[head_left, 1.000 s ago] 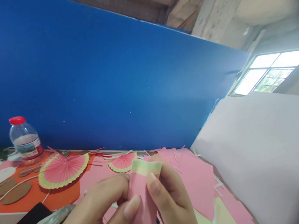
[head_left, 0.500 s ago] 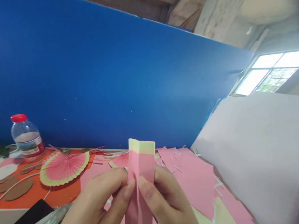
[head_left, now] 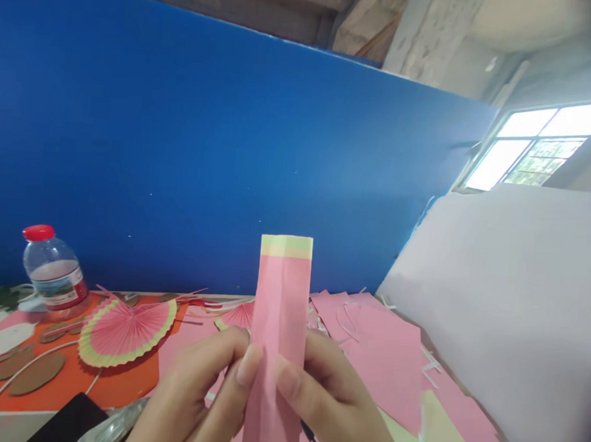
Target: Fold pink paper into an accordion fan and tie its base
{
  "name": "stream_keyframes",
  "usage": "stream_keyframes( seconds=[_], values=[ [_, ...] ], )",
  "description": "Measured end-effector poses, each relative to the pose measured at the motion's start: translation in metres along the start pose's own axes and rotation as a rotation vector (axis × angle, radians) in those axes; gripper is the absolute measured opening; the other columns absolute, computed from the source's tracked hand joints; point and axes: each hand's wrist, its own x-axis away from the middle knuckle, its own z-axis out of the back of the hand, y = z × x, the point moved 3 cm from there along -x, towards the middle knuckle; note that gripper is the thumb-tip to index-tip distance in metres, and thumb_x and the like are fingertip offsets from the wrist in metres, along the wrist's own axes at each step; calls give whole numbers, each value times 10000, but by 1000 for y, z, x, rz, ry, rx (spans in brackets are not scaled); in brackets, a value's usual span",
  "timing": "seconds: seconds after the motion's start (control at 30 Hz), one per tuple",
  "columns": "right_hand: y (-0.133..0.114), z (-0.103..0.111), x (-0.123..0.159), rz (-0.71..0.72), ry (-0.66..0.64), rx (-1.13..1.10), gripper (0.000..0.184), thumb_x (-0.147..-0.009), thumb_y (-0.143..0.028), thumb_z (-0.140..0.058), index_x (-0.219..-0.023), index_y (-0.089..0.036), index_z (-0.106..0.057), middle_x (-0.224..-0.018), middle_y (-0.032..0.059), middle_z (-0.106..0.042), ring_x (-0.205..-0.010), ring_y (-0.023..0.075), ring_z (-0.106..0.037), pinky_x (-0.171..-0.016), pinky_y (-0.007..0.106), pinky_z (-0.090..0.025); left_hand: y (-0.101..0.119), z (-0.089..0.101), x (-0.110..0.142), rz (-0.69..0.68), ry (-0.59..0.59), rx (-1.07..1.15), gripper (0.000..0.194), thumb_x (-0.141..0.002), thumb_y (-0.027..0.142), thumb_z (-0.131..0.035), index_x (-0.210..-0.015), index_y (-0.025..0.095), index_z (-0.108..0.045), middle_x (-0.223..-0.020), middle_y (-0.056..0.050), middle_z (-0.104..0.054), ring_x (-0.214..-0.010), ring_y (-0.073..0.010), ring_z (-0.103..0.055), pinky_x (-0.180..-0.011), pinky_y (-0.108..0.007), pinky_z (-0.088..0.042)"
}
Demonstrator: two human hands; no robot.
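Upright before me stands a long pink paper strip [head_left: 281, 300] with a green and pale yellow band across its top end and a lengthwise crease down its middle. My left hand [head_left: 205, 385] pinches its left edge between thumb and fingers. On the right edge, my right hand [head_left: 332, 396] grips it the same way, thumb in front and fingers behind. The strip's lower end runs out of view. Behind my left hand lies a pleated pink paper fan [head_left: 128, 331] with a yellow-green rim. A second pleated fan [head_left: 237, 315] is partly hidden by the strip.
A red-capped plastic bottle [head_left: 55, 270] stands at the left, near brown cardboard discs [head_left: 38, 373] and a black flat object [head_left: 67, 424]. Pink paper sheets [head_left: 382, 360] and a pale yellow sheet [head_left: 445, 433] lie at the right. A blue panel [head_left: 260, 145] rises behind the table.
The strip has risen between my hands and now looks flatter, its fold more opened out. Both hands still hold its edges, slightly lower along its length.
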Motion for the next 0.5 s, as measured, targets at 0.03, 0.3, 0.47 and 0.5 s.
stream_keyframes(
  seconds=[0.03,0.3,0.47,0.5],
  values=[
    [-2,0,0,17,-2,42,266,-870,-396,-511,-803,-191,-667,-786,31,-646,-736,157,-599,-641,246,-476,1,1,0,-14,9,-5,353,-893,426,-449,-622,202,-429,-548,38,-406,-505,-93,-423,-513,-176,-414],
    [-13,-4,-3,109,66,358,330,-906,-295,-412,-617,-181,-521,-590,0,-523,-581,120,-503,-514,223,-374,4,1,-2,-131,122,-189,268,-873,305,-484,-626,201,-481,-589,5,-492,-555,-122,-479,-529,-188,-462],
    [-8,-4,-1,79,62,59,317,-905,-359,-437,-680,-182,-573,-638,-2,-557,-602,111,-513,-540,202,-401,2,0,0,-152,81,-90,277,-877,379,-487,-671,204,-549,-576,3,-524,-518,-122,-501,-529,-204,-473],
    [-6,-3,-1,57,64,13,317,-903,-387,-446,-709,-183,-594,-656,-1,-561,-614,112,-513,-546,201,-406,2,0,0,-132,86,-79,272,-875,388,-492,-689,202,-559,-585,1,-532,-522,-122,-504,-524,-203,-471]
  ],
)
